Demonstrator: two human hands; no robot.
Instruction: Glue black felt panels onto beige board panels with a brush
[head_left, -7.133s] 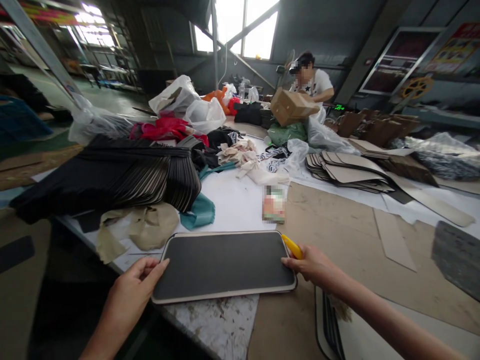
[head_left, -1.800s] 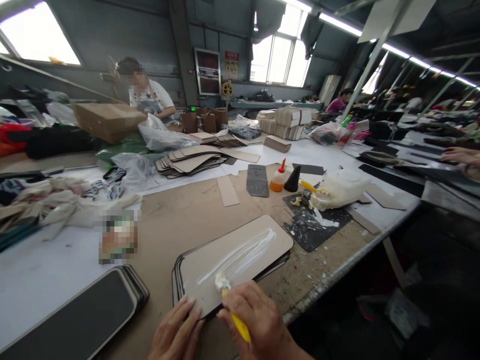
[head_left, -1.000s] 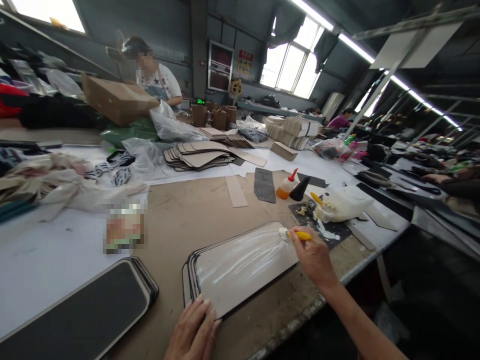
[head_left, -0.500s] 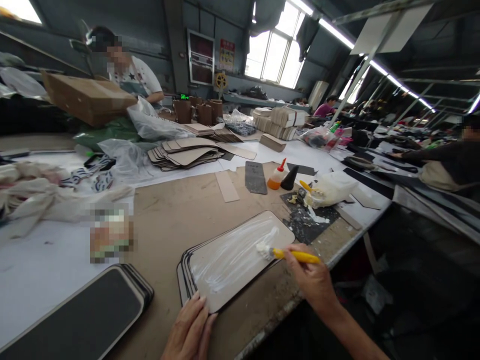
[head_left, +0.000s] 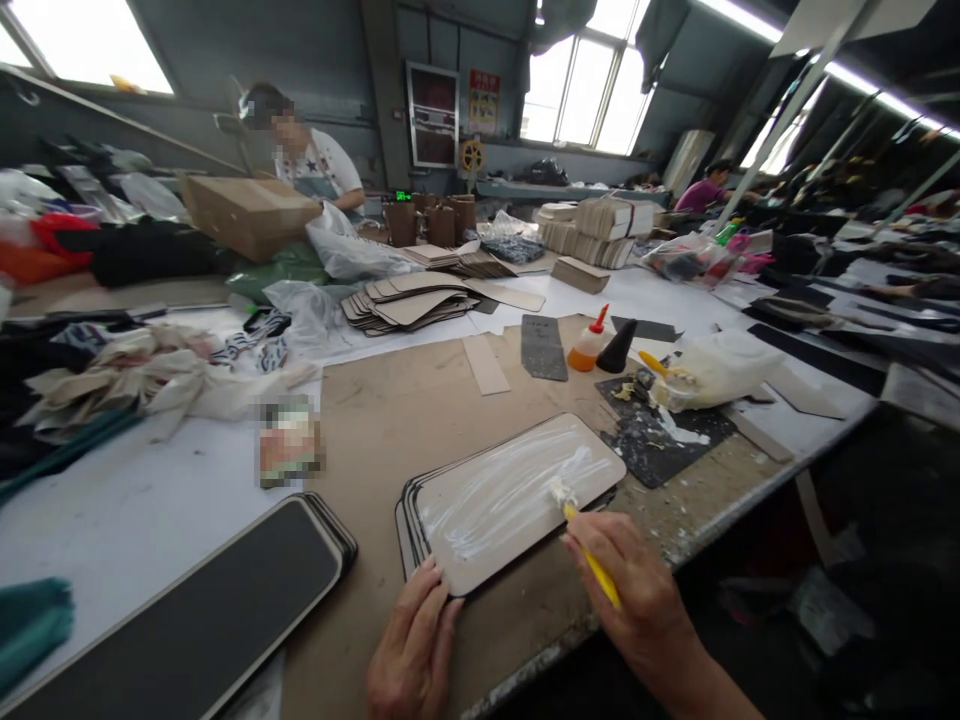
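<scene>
Panel (head_left: 517,505): beige with rounded corners, lying flat on top of a slightly fanned stack (head_left: 409,525) of similar pieces, on a brown sheet (head_left: 360,400) that covers part of the tabletop (head_left: 165,500); streaks of white paste (head_left: 484,505) run lengthwise over much of its face.
Brush (head_left: 596,565): yellow-handled, its paste-coated bristles on the right half of the panel, the handle slanting back toward the wearer.
Right hand (head_left: 637,590): fingers closed around the brush handle.
Left hand (head_left: 412,640): fingers nearly straight and close together, tips resting on the panel's near corner at its left end, with nothing visibly grasped.
Dark-faced pile (head_left: 217,600): pale-rimmed pieces to the left of the panel, apart from it.
Black sheet (head_left: 667,455): spattered with white, just beyond the panel's right end.
Plastic bag (head_left: 724,370): translucent, at the far side of the black sheet, a second yellow handle (head_left: 654,362) beside its smeared opening.
Bottle (head_left: 585,355): upright, red-tipped, orange liquid inside, beside a black cone (head_left: 619,348).
Grey plate (head_left: 544,350): left of the bottle, its writing too blurred to read.
Curved pieces (head_left: 412,305): loosely piled farther back.
Co-worker (head_left: 319,165): behind a cardboard box (head_left: 247,215), head bent.
</scene>
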